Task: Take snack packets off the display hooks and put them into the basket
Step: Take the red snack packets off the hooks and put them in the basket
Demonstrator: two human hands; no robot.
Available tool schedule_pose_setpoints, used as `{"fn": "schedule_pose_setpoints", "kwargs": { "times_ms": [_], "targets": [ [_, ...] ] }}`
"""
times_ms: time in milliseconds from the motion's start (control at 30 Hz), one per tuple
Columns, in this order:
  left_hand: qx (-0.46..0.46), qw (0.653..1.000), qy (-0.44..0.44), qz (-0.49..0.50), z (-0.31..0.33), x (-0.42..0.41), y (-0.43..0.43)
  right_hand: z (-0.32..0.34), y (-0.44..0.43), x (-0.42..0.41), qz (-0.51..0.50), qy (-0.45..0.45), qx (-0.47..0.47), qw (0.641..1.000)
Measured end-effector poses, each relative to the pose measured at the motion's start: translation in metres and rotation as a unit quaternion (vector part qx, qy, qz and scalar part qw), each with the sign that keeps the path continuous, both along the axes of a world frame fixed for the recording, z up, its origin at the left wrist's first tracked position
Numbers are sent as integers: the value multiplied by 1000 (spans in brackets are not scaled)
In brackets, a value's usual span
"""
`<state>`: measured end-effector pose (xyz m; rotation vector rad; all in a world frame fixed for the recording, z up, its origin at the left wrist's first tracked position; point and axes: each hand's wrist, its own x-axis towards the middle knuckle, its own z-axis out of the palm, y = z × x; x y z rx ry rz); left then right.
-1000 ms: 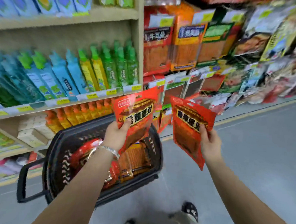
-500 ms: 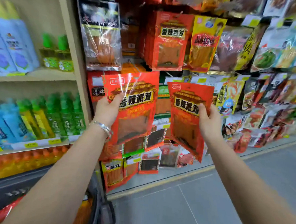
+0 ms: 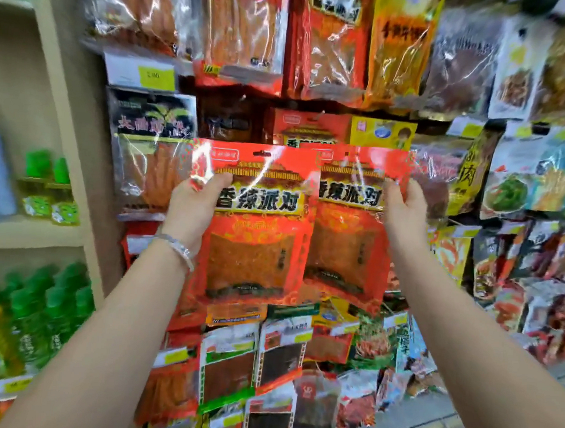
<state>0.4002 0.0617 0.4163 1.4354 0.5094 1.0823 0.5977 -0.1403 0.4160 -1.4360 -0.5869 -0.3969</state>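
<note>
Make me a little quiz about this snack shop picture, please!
1. True or false: the left hand grips a red packet.
2. What is on the left wrist? A) a watch B) a silver bracelet C) nothing
3. Fill in: the second red packet, held by the right hand, lies partly ____ the first one.

Key: 1 true; 2 B; 3 behind.
</note>
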Motion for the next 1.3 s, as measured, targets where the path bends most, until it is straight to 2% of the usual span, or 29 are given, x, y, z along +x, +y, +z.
{"fn": "schedule_pose_setpoints", "kwargs": {
  "times_ms": [167, 433, 667, 900, 1200, 1267, 1300],
  "targets": [
    [10, 1000, -25, -12, 20, 41, 21, 26, 48, 57, 44, 10, 2, 999],
    [5, 999, -34, -11, 26, 81, 48, 54, 95, 101, 107, 8, 43, 993],
    [-4, 999, -32, -1, 30, 108, 55, 66, 119, 135, 179, 84, 49, 979],
    [-2, 999, -50, 15, 27, 134, 66, 61, 134, 165, 220, 106, 19, 969],
    [2, 997, -68, 19, 31, 154, 61, 40, 140, 179, 51, -42, -32, 997],
    [-1, 997, -73, 13, 32, 158, 58, 35, 137, 168, 57, -74, -8, 996],
    [-1, 997, -75, 10, 33, 161, 56, 34, 137, 162, 94, -77, 15, 992]
  ]
}}
